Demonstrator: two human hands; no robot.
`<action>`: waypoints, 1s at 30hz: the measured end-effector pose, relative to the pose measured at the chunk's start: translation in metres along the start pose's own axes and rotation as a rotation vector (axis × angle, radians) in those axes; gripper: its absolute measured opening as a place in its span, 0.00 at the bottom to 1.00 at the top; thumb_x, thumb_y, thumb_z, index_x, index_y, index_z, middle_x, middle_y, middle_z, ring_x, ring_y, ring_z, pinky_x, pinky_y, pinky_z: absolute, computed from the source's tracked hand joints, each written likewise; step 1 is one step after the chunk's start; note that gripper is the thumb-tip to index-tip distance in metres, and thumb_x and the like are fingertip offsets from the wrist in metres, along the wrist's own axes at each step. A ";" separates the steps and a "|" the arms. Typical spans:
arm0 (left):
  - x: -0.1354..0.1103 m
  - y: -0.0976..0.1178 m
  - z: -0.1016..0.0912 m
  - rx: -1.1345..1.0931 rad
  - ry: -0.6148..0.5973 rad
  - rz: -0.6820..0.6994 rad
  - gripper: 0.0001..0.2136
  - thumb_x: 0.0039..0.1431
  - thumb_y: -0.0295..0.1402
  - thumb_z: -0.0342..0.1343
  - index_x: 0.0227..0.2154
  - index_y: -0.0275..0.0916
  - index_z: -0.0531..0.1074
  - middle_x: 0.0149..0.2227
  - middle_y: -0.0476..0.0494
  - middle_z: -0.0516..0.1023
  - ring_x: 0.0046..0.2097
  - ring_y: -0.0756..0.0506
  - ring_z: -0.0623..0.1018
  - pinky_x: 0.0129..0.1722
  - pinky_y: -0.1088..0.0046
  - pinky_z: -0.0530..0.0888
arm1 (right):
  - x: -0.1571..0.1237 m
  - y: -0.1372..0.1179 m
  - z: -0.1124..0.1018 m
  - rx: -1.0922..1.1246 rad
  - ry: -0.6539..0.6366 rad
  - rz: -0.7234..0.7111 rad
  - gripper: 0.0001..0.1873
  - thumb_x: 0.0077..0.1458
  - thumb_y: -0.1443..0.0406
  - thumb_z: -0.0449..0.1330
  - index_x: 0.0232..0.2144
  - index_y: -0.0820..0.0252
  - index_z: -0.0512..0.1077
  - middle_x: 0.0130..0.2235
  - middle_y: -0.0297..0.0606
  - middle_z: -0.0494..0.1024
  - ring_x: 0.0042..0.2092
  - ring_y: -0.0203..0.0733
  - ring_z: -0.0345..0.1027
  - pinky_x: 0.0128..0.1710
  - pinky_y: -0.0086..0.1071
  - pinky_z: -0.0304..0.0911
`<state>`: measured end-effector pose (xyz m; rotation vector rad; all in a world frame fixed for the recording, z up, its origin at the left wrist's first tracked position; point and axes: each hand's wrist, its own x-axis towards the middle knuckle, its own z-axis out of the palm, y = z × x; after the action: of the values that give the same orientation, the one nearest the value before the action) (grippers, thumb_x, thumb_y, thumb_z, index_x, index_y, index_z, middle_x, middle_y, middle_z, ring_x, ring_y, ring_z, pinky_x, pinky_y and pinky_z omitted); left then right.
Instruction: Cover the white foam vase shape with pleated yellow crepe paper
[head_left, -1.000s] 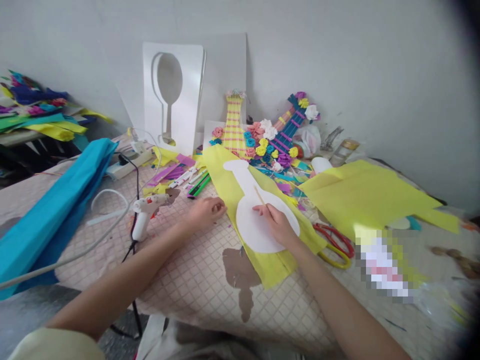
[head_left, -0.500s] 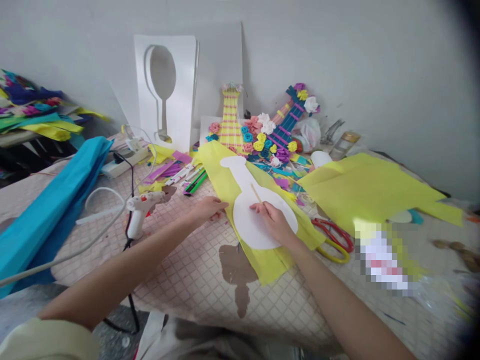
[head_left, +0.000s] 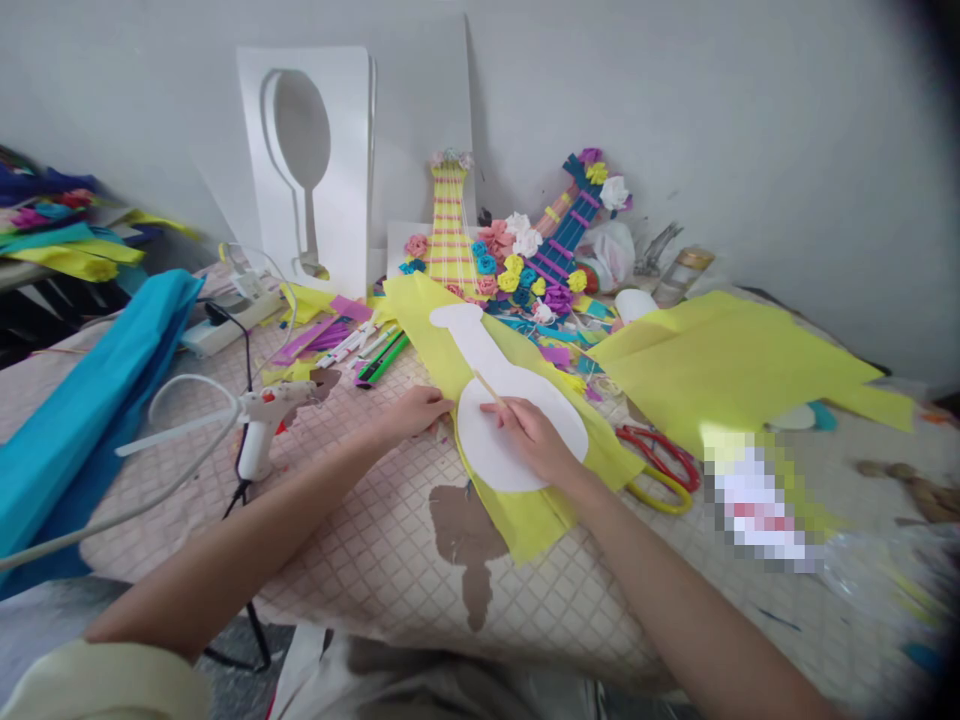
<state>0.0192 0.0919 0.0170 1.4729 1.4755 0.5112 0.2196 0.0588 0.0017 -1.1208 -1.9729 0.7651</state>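
A white guitar-shaped cutout lies flat on a sheet of yellow crepe paper, its narrow neck pointing away from me. My right hand rests over the round body of the cutout, fingers closed around a thin wooden stick that slants up to the left. Whether the stick is a pencil is too small to tell. At the left edge of the yellow paper, my left hand has its fingertips closed on the margin beside the cutout.
A white glue gun with cords stands left, near blue crepe paper. A green cutter lies behind my left hand. Red-and-yellow-handled scissors lie right, below more yellow paper. Decorated paper guitars lean at the back.
My right hand has slid left across the cutout, and the stick leans further left. My left hand stays at the paper's edge. The whole view has shifted slightly.
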 end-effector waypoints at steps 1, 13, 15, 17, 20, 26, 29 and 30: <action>-0.001 0.001 0.000 0.012 -0.003 0.003 0.10 0.53 0.30 0.49 0.18 0.36 0.64 0.09 0.56 0.60 0.11 0.56 0.56 0.12 0.81 0.52 | 0.000 0.000 0.000 -0.002 0.001 -0.002 0.17 0.60 0.60 0.43 0.26 0.57 0.66 0.42 0.39 0.74 0.44 0.43 0.65 0.46 0.36 0.55; 0.007 0.003 0.005 0.100 0.069 0.066 0.12 0.48 0.32 0.53 0.13 0.37 0.61 0.09 0.57 0.58 0.12 0.56 0.56 0.14 0.80 0.53 | 0.001 0.002 0.001 0.003 0.008 0.007 0.16 0.60 0.61 0.43 0.26 0.58 0.67 0.41 0.38 0.75 0.43 0.41 0.65 0.45 0.34 0.55; 0.008 0.003 0.006 0.107 0.080 0.070 0.13 0.48 0.31 0.53 0.12 0.37 0.60 0.08 0.56 0.58 0.13 0.56 0.57 0.14 0.80 0.53 | 0.001 0.002 0.001 0.011 0.007 0.010 0.16 0.60 0.61 0.44 0.26 0.57 0.66 0.41 0.37 0.75 0.43 0.41 0.65 0.45 0.34 0.55; 0.007 0.004 0.006 0.104 0.080 0.074 0.13 0.48 0.32 0.53 0.11 0.37 0.61 0.08 0.56 0.58 0.13 0.56 0.58 0.14 0.80 0.54 | 0.001 0.001 0.002 0.021 0.006 0.014 0.15 0.60 0.61 0.44 0.25 0.57 0.65 0.42 0.37 0.75 0.44 0.41 0.65 0.45 0.35 0.55; 0.007 0.004 0.006 0.071 0.073 0.080 0.14 0.50 0.35 0.50 0.13 0.37 0.63 0.09 0.55 0.58 0.13 0.55 0.58 0.14 0.80 0.54 | 0.001 0.002 0.002 0.040 0.010 0.030 0.16 0.59 0.60 0.44 0.25 0.57 0.65 0.42 0.38 0.75 0.44 0.42 0.66 0.45 0.35 0.55; 0.012 -0.001 0.005 -0.073 0.065 0.112 0.13 0.54 0.33 0.42 0.18 0.35 0.64 0.16 0.51 0.64 0.14 0.56 0.61 0.12 0.80 0.55 | -0.001 0.005 0.001 0.105 0.060 0.106 0.16 0.59 0.57 0.44 0.31 0.57 0.68 0.41 0.38 0.75 0.45 0.41 0.67 0.47 0.35 0.57; 0.012 -0.005 0.004 -0.129 0.036 0.154 0.10 0.51 0.28 0.42 0.19 0.35 0.65 0.16 0.52 0.64 0.15 0.56 0.62 0.13 0.81 0.56 | -0.001 0.006 0.000 0.128 0.107 0.142 0.18 0.59 0.55 0.45 0.33 0.58 0.69 0.40 0.38 0.75 0.45 0.41 0.67 0.47 0.34 0.57; 0.012 -0.006 0.004 -0.140 0.025 0.167 0.09 0.50 0.27 0.43 0.20 0.35 0.66 0.15 0.53 0.63 0.15 0.56 0.61 0.13 0.81 0.56 | -0.001 0.006 0.000 0.132 0.119 0.151 0.18 0.59 0.54 0.45 0.32 0.58 0.69 0.39 0.38 0.76 0.44 0.41 0.67 0.47 0.34 0.57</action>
<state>0.0213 0.1004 0.0069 1.4902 1.3138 0.7220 0.2227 0.0607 -0.0032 -1.2173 -1.7288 0.8738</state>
